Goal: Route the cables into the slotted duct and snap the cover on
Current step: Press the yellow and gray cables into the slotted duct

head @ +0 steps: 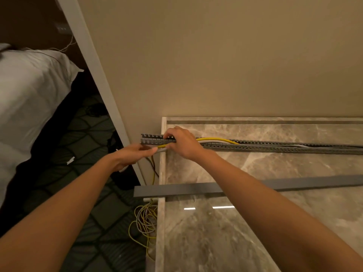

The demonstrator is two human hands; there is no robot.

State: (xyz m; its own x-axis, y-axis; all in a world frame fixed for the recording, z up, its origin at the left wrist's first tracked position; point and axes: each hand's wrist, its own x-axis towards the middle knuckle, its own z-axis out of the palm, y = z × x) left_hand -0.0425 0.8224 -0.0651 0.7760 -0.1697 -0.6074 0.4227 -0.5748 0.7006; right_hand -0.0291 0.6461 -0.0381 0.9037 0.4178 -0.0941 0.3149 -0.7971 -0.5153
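**Grey duct, left end: cables going in, cover not yet fitted**

Position. Slotted duct (275, 149) lies along the back of the marble table (255, 232), running from centre frame out to the right edge. Its left end overhangs the table's left rim. Cables (218, 139) lie in the channel. A yellow cable (227, 140) arches slightly above the walls just right of the hands, with a pale cable (214, 143) beside it. Both leave the duct at the left end and drop towards a loose coil (144, 220) hanging by the table edge at lower centre. Cover (196, 188) is a flat grey strip lying across the table mid-frame, well apart from the duct.

Hands. Right hand (182, 144) has its fingers curled over the duct walls near the left end, gripping and steadying it. Left hand (131, 156), just left of the table rim, pinches the cables where they exit.

Handling (judgement).
- Cables look light and limp but springy. The yellow arch suggests they will lift out unless pressed down along the run.
- Best hold: pinch close to the duct, as the left hand does, then press down with the fingertips.
- Duct fingers look thin and flexible and are likely to bend or snap if levered. Grip across both walls, not on single fingers.
- Cover looks long, light and whippy. Support it near an end and seat it progressively.

Status. Routing is unfinished at the left end.
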